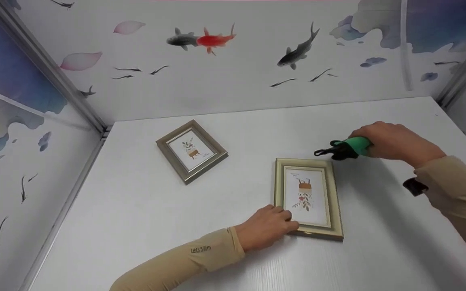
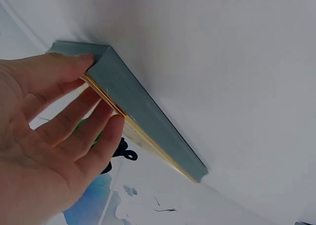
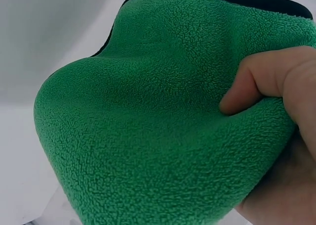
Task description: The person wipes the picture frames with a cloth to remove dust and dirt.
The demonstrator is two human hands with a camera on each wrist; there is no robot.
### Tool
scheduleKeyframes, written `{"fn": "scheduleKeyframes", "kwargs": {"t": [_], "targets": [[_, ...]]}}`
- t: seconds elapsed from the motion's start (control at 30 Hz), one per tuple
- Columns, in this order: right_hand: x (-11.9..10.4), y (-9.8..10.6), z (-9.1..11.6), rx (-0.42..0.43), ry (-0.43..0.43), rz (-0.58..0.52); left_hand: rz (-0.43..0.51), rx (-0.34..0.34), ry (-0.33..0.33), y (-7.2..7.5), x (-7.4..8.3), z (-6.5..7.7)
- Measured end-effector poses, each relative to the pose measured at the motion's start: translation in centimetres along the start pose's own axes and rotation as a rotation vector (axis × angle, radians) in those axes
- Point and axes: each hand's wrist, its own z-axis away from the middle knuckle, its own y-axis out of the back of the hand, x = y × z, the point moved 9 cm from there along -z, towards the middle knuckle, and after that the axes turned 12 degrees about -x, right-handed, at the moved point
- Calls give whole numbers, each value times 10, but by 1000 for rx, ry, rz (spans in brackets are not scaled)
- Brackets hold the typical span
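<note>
A pale gold picture frame (image 1: pixel 313 200) lies face up on the white table, its plant-and-chair print upside down in the head view. My left hand (image 1: pixel 266 227) grips its lower left corner. In the left wrist view the thumb (image 2: pixel 74 64) presses the outer edge of the frame, and the fingers reach over the other side. Above the table, past the frame's upper right corner, my right hand (image 1: pixel 397 141) holds a bunched green cloth (image 1: pixel 357 146). In the right wrist view the fluffy cloth (image 3: pixel 158 121) has black trim and is pinched under the thumb.
A darker bronze picture frame (image 1: pixel 207 167) with a similar print lies turned at an angle to the left. White panels (image 1: pixel 241 89) with painted fish and petals stand behind the table (image 1: pixel 136 226) and at its left side.
</note>
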Motion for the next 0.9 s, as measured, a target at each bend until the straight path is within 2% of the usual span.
{"fn": "scheduleKeyframes", "kwargs": {"t": [0.23,0.37,0.47,0.7,0.9], "targets": [[-15,16,-21,25,20,-2,38,-41,-94,-6,-12,9],[-20,15,-29,27,31,-17,43,-91,-116,-12,-26,11],[-20,12,-37,23,28,-37,31,-96,-131,-16,-36,12],[-27,10,-66,29,10,-27,-47,-32,-160,-21,-51,14],[-53,19,-88,61,56,21,-97,-12,-110,-23,-70,7]]}}
